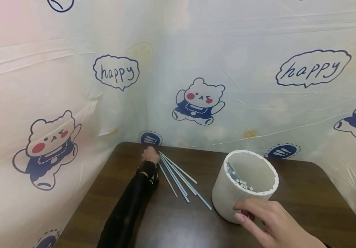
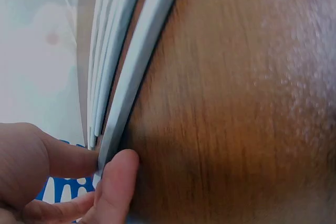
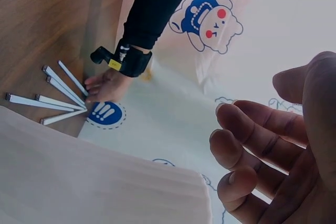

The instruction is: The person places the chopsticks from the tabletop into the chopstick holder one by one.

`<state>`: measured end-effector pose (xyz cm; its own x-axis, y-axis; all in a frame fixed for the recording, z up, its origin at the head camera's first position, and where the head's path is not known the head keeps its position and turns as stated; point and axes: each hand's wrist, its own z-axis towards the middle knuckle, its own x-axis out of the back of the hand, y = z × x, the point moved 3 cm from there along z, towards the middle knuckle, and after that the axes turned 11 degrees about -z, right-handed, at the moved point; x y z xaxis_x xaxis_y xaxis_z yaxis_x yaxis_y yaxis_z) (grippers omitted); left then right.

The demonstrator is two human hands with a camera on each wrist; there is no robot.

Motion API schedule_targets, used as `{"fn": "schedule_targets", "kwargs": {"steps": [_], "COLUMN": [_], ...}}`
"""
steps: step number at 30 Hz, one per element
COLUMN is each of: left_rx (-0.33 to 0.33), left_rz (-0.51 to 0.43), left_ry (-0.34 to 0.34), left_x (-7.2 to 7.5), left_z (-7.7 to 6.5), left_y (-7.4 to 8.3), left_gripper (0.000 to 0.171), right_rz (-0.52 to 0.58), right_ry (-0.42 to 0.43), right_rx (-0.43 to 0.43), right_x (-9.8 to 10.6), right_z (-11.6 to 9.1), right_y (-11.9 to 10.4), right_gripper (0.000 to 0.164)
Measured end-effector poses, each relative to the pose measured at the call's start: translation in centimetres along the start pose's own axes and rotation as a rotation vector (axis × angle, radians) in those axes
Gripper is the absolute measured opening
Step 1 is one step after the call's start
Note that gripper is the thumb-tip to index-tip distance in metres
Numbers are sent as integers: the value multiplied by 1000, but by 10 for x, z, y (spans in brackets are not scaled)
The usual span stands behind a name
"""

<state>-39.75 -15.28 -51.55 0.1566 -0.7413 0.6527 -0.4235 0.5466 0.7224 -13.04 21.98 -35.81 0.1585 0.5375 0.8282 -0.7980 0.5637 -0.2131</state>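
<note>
I monitor left hand (image 1: pixel 150 155) pinching 1 pale-blue stick (image 2: pixel 133 72) by tip, likely isolating it from 5 fanned sticks (image 2: pixel 121 30); right hand (image 1: pixel 269 220) relaxed, empty, near white bucket (image 1: pixel 227 196).

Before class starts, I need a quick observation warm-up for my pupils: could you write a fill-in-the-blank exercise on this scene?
1. The person's left hand pinches a thin, pale blue stick, while the right hand holds ____.
2. In the head view, the wide, white cylindrical container stands to the ____ of the similar sticks.
3. The speech bubbles on the pale printed sheet read "____".
4. The person's left sleeve is coloured ____.

Missing words: nothing; right; happy; black.
</note>
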Motion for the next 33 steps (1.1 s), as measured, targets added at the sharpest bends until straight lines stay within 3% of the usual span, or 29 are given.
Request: {"fn": "schedule_targets", "kwargs": {"steps": [8, 11, 15, 18, 23, 26, 33], "left_rx": [-11, -41, -164, -263, -298, -314, -544], "left_rz": [-147, -132, -68, -63, -167, -261, -379], "left_ry": [-54, -33, 43, 102, 150, 179, 262], "left_x": [0, 5, 17, 26, 38, 43, 66], "left_z": [-4, -6, -9, -13, -25, -33, -67], "left_y": [-1, 1, 11, 21, 34, 41, 72], "left_gripper": [20, 18, 8, 19, 47, 44, 35], "right_rz": [4, -2, -5, -23, -39, -33, -77], "right_ry": [-49, -72, -42, 5, 29, 40, 82], "right_rx": [-64, -87, -63, -23, -12, -12, -5], "right_x": [1, 2, 5, 7, 10, 9, 12], "right_z": [-2, -2, -2, 0, 3, 3, 7], "right_y": [4, 4, 4, 4, 3, 3, 2], "right_gripper": [41, 41, 43, 45, 49, 50, 50]}}
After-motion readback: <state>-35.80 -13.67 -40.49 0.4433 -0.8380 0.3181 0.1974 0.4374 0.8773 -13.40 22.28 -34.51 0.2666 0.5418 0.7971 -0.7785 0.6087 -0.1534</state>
